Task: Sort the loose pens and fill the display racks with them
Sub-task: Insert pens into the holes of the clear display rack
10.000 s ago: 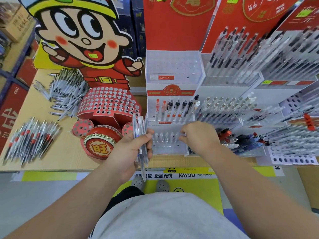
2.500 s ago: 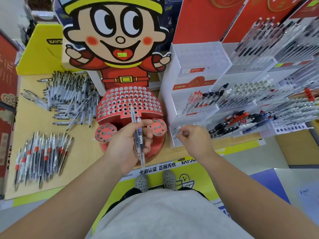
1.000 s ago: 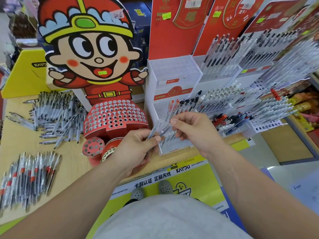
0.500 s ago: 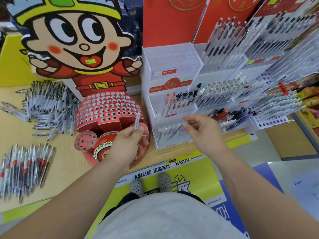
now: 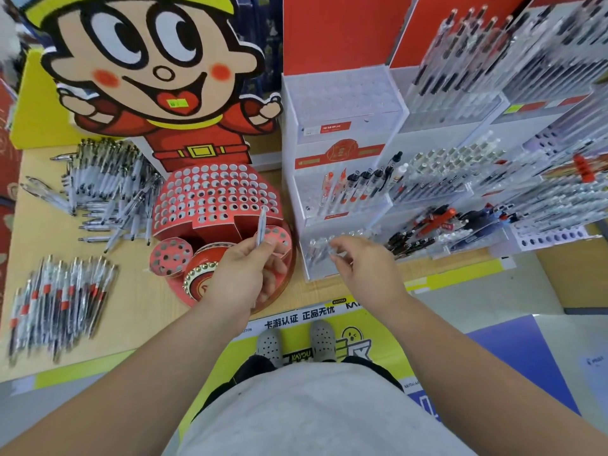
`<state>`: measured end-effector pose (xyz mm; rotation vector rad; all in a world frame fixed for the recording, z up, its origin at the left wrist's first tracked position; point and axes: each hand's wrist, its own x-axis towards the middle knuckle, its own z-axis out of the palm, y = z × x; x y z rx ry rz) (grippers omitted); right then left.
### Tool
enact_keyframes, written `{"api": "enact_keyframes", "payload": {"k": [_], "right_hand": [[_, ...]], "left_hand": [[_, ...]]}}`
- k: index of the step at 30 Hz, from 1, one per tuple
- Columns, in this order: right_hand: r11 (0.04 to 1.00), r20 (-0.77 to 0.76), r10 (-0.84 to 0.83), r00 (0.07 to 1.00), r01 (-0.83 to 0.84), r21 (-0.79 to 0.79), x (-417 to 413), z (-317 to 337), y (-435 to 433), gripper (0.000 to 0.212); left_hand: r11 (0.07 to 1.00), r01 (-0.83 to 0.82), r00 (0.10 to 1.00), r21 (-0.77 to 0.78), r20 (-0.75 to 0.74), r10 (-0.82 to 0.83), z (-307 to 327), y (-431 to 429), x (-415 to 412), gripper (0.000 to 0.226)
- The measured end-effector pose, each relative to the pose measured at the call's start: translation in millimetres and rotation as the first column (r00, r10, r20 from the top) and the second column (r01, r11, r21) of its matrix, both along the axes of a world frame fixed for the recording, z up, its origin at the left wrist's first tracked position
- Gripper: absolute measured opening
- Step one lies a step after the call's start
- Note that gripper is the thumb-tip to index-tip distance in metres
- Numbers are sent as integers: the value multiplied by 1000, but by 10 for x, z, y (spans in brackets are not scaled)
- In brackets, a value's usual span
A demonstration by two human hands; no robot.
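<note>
Shop counter (image 5: 138, 301) with a white tiered rack (image 5: 342, 133), part filled.
Loose pens (image 5: 108, 192) lie heaped left of the red holed stand (image 5: 214, 199). The left hand (image 5: 243, 274) pinches one clear pen (image 5: 262, 225) upright by its lower barrel: likely light, stiff, slick. The right hand (image 5: 365, 268) hovers at the rack's lowest tier, its grip too blurred to tell. The yellow strip (image 5: 339, 301) below reads "KAYOU".

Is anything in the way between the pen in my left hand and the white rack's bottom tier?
Nothing solid. The pen in the left hand is just left of the bottom tier, with open air between. Only the right hand hovers over that tier's front and may need to move aside.
</note>
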<state>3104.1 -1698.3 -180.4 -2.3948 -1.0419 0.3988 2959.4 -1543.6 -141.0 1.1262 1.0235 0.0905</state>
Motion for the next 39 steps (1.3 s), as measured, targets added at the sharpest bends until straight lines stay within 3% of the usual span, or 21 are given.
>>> {"api": "enact_keyframes", "payload": {"k": [12,22,31,35,39], "right_hand": [[1000,36,18,999,-18,-12,70,10,126,20],[977,99,90,991,-69,-200,5,47,252,19],[989,-31,-59,998,54,-134,-54,27,184,22],[996,8,-65,998,65,-69,-59,84,198,40],[999,43,-7,999,9,-34,-43,112,261,31]], "left_hand": [[1000,10,1000,0,-1,-10,-4,36,-6,26],[1000,24,1000,2,15,-24,-19,56,-27,25],[999,39,999,-2,4,-39,-26,71,-66,25],[999,41,999,1,12,-41,-20,77,-67,26],[999,36,999,-1,13,-36,-2,67,-63,25]]}}
